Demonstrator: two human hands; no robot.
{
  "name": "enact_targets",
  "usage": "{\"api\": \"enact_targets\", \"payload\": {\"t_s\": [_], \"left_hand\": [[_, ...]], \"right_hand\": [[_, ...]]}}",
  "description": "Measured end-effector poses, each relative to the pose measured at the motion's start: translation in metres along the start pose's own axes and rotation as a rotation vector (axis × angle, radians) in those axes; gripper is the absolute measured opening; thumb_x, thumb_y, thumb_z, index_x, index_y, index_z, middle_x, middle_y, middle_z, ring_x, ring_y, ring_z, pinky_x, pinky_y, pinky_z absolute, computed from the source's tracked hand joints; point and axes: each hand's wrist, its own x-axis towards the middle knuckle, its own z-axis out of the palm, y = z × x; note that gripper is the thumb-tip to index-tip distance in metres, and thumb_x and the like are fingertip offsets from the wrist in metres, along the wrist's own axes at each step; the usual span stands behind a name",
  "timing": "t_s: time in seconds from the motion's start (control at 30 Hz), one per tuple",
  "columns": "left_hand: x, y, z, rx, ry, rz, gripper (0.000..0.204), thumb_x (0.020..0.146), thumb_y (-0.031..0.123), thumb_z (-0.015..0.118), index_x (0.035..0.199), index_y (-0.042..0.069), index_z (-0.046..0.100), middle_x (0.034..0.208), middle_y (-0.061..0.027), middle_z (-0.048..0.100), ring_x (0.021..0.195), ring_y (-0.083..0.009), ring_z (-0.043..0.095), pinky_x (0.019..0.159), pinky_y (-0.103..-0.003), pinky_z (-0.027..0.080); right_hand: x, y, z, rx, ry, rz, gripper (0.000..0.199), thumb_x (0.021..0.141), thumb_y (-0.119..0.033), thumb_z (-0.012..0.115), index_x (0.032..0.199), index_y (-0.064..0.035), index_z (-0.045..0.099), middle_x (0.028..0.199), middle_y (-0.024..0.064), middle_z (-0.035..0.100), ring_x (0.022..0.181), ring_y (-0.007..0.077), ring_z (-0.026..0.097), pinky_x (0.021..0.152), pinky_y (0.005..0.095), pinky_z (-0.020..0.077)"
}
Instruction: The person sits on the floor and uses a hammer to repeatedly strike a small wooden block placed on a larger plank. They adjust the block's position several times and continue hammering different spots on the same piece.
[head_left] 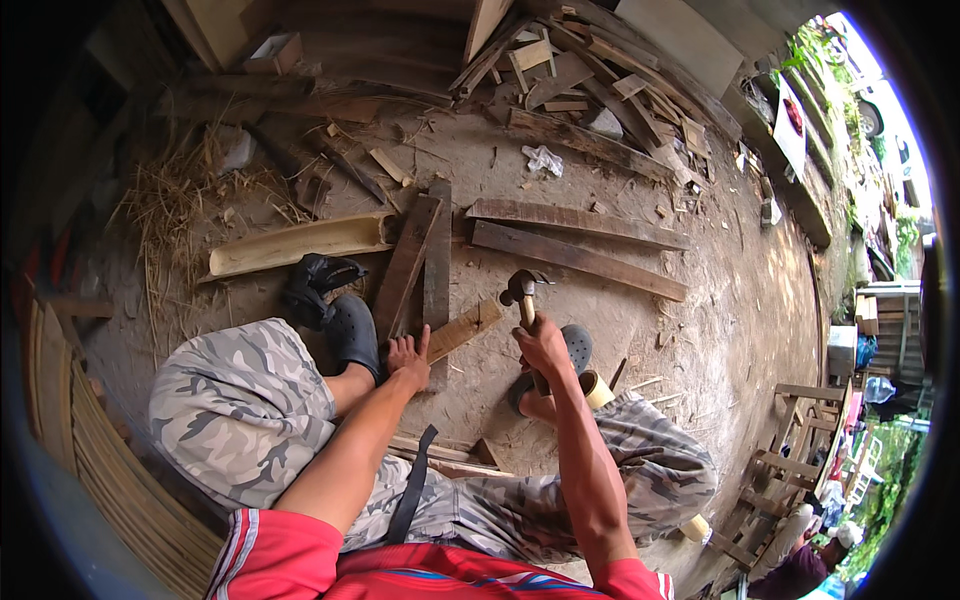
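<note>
My right hand (545,346) is wrapped around the wooden handle of a claw hammer (527,288). The hammer's head is up, just beyond the end of a short light wooden board (462,334). A small dark spot, perhaps a nail, shows near that end; I cannot tell which. My left hand (406,360) rests at the board's other end, fingers spread. Under or beside that hand, two dark wooden planks (408,262) meet at a narrow angle; how the board lies against them is partly hidden by the hand.
Two loose planks (580,258) lie beyond the hammer. Left of them are a split bamboo length (300,246) and a black object (318,288) by my dark clog (352,335). Scrap wood (600,90) is heaped at the back. People (815,555) are at the far right.
</note>
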Motion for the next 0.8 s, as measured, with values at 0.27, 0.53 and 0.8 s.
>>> {"api": "enact_targets", "payload": {"t_s": [0.27,0.53,0.8], "left_hand": [[0.001,0.004,0.013,0.035,0.036,-0.031,0.094,0.096,0.043,0.049,0.153,0.013,-0.019,0.157,-0.0204,0.024,0.142,-0.039,0.026,0.115,-0.054,0.01],[0.009,0.002,0.023,-0.073,0.074,-0.037,0.098,0.092,0.041,0.057,0.155,0.016,-0.014,0.148,-0.022,0.034,0.13,-0.0375,0.04,0.111,-0.054,0.019],[0.01,0.004,0.038,-0.127,0.097,0.003,0.103,0.091,0.039,0.061,0.154,0.022,-0.018,0.148,-0.0224,0.031,0.127,-0.0382,0.041,0.104,-0.047,0.032]], "right_hand": [[0.019,-0.054,0.015,-0.344,-0.122,-0.013,0.026,0.087,-0.012,0.052,0.106,0.0054,0.054,0.069,0.0197,0.065,0.054,0.0315,0.066,0.047,0.0416,0.0521],[0.034,-0.094,0.004,-0.317,0.087,-0.368,0.02,0.089,-0.016,0.054,0.1,-0.0002,0.051,0.069,0.0174,0.064,0.054,0.0247,0.065,0.046,0.0387,0.0494],[0.032,-0.037,0.005,-0.271,-0.309,0.224,0.024,0.086,-0.013,0.053,0.103,0.0047,0.053,0.069,0.0313,0.061,0.069,0.0481,0.064,0.059,0.0506,0.0502]]}}
